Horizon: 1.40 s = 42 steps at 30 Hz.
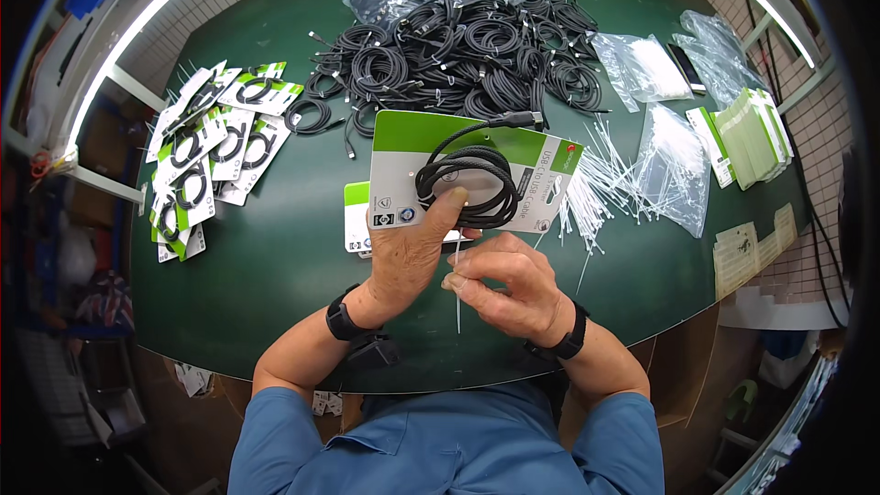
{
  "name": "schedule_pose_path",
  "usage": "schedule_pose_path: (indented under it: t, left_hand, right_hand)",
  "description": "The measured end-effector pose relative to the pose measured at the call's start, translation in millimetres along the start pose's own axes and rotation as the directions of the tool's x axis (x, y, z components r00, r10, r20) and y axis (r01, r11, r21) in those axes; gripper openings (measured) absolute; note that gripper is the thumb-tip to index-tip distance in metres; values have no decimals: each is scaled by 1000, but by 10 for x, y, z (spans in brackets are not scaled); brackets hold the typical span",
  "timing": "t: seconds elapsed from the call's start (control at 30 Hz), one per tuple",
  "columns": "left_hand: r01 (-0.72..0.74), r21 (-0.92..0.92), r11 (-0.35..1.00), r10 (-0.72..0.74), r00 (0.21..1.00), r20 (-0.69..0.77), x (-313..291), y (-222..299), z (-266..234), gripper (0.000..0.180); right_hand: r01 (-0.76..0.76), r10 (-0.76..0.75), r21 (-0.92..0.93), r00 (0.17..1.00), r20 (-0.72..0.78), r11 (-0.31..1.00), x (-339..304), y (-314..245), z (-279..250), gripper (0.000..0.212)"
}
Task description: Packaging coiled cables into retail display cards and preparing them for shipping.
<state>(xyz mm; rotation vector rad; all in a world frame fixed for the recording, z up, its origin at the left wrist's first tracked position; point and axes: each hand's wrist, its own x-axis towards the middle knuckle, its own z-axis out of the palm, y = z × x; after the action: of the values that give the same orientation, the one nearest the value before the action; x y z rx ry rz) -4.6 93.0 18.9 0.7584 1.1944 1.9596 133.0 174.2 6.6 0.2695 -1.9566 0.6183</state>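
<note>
Mid-frame, the left hand (414, 252) clamps a coiled cable (502, 205) to a card (394, 170), fingers closed; the right hand's (509, 284) fingers pinch a white tie (458, 313), seemingly unfinished. Carded cables (225, 139), left, look done; many loose cables (477, 50), upper centre, remain.

Loose cables (495, 55) heaped across your desk's (266, 284) far side!
Carded cables (206, 142) left, zip ties (587, 202) right, your held card (403, 137) between!
</note>
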Motion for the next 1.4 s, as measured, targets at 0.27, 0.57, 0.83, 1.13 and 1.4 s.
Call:
schedule_pose_path:
  t: [0.27,0.57,0.83,1.13,1.4]
  left_hand:
    - [-8,22,1000,8,1000,-15,-3,2,27,29]
    - [-198,262,945,193,980,42,-11,-125,-32,21]
    - [-232,455,860,183,972,150,-109,-173,-37,20]
    - [-212,431,877,165,976,144,-85,-149,-6,26]
    - [-181,341,923,125,976,180,-70,-196,-52,24]
  right_hand:
    - [7,-7,39,1000,-3,999,-12,11,-17,33]
    - [-51,50,-2,999,-11,999,21,44,-35,29]
    - [-455,476,142,815,-330,879,-16,58,-9,22]
    - [-249,232,-189,967,-106,950,134,199,-193,24]
    - [-105,103,-367,994,-24,924,132,162,-221,34]
